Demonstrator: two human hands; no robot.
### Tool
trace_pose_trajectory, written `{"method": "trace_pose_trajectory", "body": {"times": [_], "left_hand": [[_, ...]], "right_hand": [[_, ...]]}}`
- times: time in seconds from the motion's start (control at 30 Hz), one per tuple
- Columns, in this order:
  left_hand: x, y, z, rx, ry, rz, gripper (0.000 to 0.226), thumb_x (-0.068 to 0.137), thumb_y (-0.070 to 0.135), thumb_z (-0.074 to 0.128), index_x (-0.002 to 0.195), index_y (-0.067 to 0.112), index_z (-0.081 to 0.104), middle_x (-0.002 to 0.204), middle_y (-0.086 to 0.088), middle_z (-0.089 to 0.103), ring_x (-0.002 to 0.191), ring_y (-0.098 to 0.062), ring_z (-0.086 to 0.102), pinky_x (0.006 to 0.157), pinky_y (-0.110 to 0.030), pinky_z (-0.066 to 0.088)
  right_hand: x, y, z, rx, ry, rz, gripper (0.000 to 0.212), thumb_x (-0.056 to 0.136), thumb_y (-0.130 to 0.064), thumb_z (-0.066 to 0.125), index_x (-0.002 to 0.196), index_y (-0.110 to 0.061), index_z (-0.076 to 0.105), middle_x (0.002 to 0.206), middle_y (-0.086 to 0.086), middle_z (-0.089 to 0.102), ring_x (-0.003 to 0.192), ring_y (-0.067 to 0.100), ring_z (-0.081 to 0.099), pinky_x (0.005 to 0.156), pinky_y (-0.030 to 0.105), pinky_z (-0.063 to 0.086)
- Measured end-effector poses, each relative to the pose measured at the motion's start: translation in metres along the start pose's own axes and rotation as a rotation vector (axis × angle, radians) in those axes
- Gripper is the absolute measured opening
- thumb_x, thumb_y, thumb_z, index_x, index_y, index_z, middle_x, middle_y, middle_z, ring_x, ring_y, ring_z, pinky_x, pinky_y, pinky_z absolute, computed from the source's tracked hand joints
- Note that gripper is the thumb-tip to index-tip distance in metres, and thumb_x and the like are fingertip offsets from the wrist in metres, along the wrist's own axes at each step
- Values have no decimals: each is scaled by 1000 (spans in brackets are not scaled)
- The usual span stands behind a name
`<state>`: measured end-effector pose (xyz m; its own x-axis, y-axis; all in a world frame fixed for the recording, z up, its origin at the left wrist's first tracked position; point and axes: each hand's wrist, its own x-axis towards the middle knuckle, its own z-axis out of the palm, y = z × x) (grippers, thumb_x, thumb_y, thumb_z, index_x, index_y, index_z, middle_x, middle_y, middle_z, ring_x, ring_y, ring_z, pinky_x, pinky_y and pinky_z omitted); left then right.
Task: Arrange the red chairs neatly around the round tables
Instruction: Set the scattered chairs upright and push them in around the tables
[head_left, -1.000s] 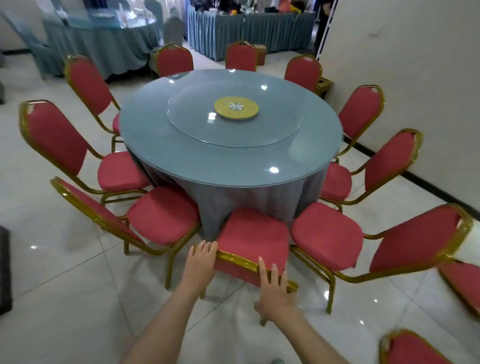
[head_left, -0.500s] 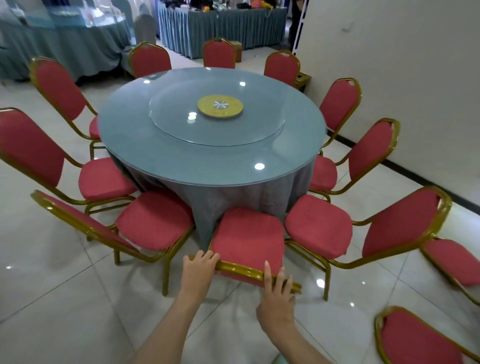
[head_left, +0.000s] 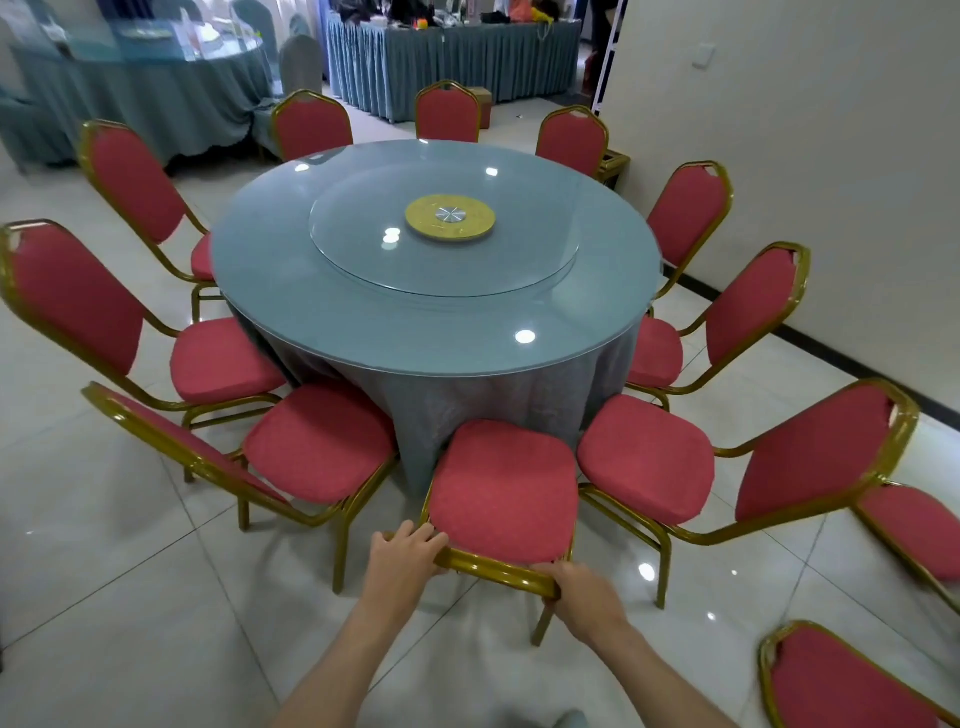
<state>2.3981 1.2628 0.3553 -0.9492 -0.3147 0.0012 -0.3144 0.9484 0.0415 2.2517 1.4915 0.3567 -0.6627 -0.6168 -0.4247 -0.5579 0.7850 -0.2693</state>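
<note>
Red chair (head_left: 503, 488) w/ gold frame, gripped by L hand (head_left: 408, 553), R hand (head_left: 584, 592).

Bright, even indoor light from overhead. Round glare spots on the glass table top (head_left: 524, 336) and the glossy floor tiles (head_left: 647, 571). Soft, faint shadows only. Strong wide-angle bending toward frame edges. Slight blur on the left-edge red chair (head_left: 72, 296); background table (head_left: 140, 88) soft and hazy.

Red chairs (head_left: 503, 488) with gold frames, grey-blue round table (head_left: 363, 317)

A cluttered long table (head_left: 457, 67) stands on tiles (head_left: 104, 597).
</note>
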Motion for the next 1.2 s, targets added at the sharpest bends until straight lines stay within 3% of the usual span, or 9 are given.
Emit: {"method": "trace_pose_trajectory", "body": {"times": [0.13,0.37,0.5,0.6,0.73,0.9,1.0,1.2], "left_hand": [[-8,0,1,31,18,64,46,51,53,96,79,31,66,74,13,61,64,-12,57,51,-30,34],[-18,9,8,59,20,183,39,69,55,87,84,31,59,77,14,58,66,-10,53,53,-28,39],[-17,22,6,55,-16,190,38,73,54,84,87,31,58,80,15,60,71,-12,57,57,-32,43],[-24,33,11,38,-14,175,36,76,59,79,92,33,58,84,16,61,75,-12,58,60,-32,45],[-37,43,15,-8,-40,103,37,75,62,77,95,36,61,87,17,63,78,-10,60,60,-31,47],[-39,50,12,25,-43,31,35,76,63,75,93,34,62,87,17,64,76,-7,60,56,-27,48],[-39,57,4,31,-76,-36,35,74,58,78,91,34,59,88,17,63,79,-8,61,53,-28,50],[-27,60,5,-72,-155,-266,34,79,53,78,102,41,57,101,19,64,91,-8,60,65,-30,56]], "right_hand": [[-1,11,12,-32,-9,-40,42,90,-24,64,120,-53,61,99,-12,73,93,12,71,81,32,60],[-12,27,7,-104,13,-142,29,95,-27,66,121,-38,68,104,-11,72,95,9,68,86,24,56],[-10,43,-2,-87,11,-174,29,96,-26,67,120,-43,68,95,-17,67,89,5,65,88,28,57],[-9,54,-13,-124,-7,-209,23,97,-28,66,117,-40,70,98,-12,71,93,8,67,89,30,57],[-11,64,-14,-162,-34,-265,20,98,-29,64,115,-36,68,99,-9,71,94,11,67,86,31,55],[0,78,-16,-243,-63,-429,16,97,-34,58,111,-36,51,96,-6,69,89,20,68,81,39,56],[7,81,-23,-291,-15,-530,14,93,-35,54,107,-33,54,96,-2,71,90,27,70,74,39,52],[27,81,-29,-255,-12,-597,22,91,-38,49,112,-34,55,103,-1,73,97,30,69,77,41,52]]}}
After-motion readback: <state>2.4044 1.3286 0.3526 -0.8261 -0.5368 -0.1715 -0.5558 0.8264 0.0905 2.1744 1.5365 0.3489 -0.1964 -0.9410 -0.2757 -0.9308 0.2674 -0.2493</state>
